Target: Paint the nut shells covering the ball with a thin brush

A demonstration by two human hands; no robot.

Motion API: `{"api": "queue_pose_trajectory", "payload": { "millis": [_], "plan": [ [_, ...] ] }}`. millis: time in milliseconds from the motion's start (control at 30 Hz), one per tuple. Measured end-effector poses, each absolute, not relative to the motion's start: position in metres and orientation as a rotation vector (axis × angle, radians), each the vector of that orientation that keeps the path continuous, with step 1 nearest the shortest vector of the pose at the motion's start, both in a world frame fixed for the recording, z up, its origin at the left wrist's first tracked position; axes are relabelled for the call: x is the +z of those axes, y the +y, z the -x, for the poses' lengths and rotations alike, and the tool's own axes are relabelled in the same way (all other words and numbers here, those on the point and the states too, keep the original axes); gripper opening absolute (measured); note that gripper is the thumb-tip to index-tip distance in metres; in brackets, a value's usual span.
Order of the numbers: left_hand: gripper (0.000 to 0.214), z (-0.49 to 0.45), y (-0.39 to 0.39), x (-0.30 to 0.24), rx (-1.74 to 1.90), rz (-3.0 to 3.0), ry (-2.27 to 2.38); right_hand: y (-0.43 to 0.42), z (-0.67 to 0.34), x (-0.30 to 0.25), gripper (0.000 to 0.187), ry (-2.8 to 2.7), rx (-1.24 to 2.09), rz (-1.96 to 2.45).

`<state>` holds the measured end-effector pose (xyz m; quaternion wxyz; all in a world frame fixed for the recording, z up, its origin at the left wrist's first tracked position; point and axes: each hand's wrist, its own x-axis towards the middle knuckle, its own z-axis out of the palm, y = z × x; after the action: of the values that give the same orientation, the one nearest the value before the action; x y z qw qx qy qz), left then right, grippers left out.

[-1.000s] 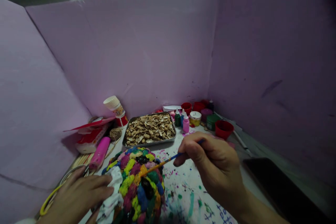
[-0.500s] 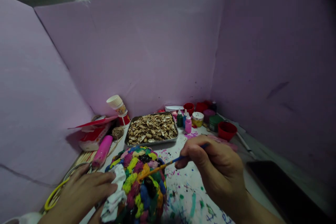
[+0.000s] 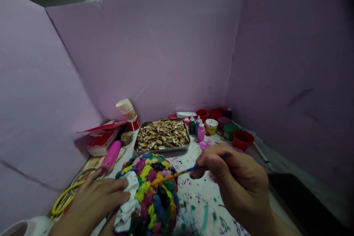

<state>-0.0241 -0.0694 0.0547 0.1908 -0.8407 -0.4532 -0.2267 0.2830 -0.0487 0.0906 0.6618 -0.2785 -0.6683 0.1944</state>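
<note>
A dome-shaped object covered in many-coloured painted shells (image 3: 155,191) sits at the near edge of the table. My left hand (image 3: 94,202) is closed on a white paint-stained cloth (image 3: 128,201) pressed against the dome's left side. My right hand (image 3: 235,180) pinches a thin paintbrush (image 3: 179,173) with a blue and orange handle; its tip touches an orange patch near the dome's top.
A metal tray of nut shells (image 3: 162,136) lies behind the dome. Small paint bottles (image 3: 197,128), red cups (image 3: 242,139) and jars stand at the back right. A pink tube (image 3: 111,156), paper cups (image 3: 127,112) and a tissue pack (image 3: 101,143) lie left. Purple screens wall the paint-spattered table (image 3: 199,206).
The view has drifted slightly to the left, so everything sits further right in the picture. Both hands keep their grips; the brush tip stays on the dome's top.
</note>
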Motion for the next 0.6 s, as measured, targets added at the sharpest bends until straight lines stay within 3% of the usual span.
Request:
{"api": "queue_pose_trajectory", "payload": {
  "millis": [600],
  "plan": [
    [0.022, 0.037, -0.068, 0.048, -0.643, 2.347, -1.347, -0.048, -0.283, 0.093, 0.021, -1.501, 0.444, 0.622]
  ]
}}
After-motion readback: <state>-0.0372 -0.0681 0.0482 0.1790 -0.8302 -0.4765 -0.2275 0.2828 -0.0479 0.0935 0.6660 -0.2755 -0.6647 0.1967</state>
